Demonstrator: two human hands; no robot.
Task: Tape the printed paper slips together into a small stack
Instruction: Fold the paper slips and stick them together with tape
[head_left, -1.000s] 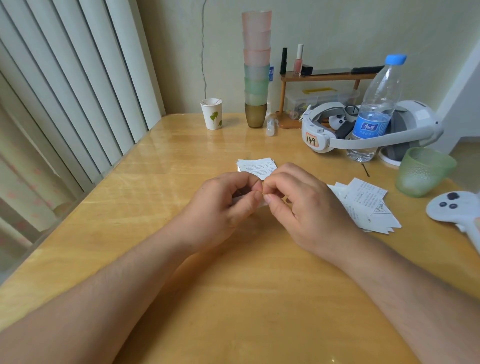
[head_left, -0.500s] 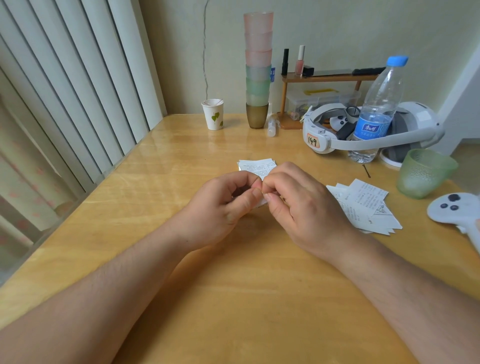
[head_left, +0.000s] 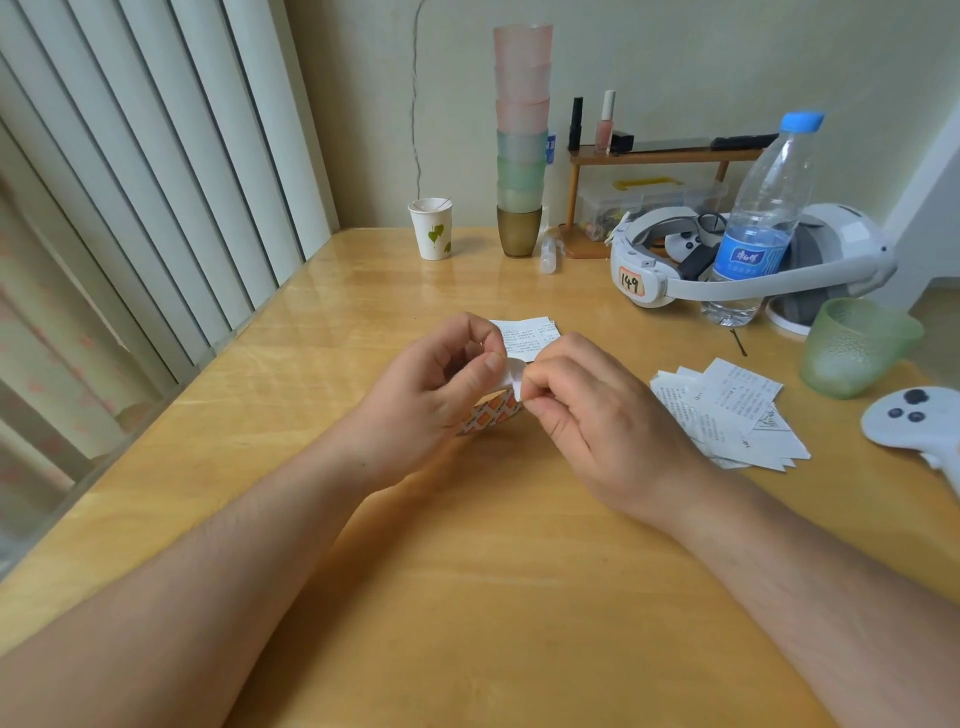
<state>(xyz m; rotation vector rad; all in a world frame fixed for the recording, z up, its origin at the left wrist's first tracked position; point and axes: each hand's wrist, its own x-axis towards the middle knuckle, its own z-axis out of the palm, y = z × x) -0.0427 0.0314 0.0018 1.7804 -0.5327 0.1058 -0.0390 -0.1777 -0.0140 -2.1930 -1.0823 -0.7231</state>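
Two groups of slips lie on the table: a small stack just beyond my hands, loose slips to the right. Thin, floppy paper, I judge; best pinched at an edge. My left hand grips the tape roll; my right hand pinches its free end.

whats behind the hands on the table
Behind the left hand and right hand lies a small stack of printed slips on the table. Its near edge is covered by the hands and the tape roll.
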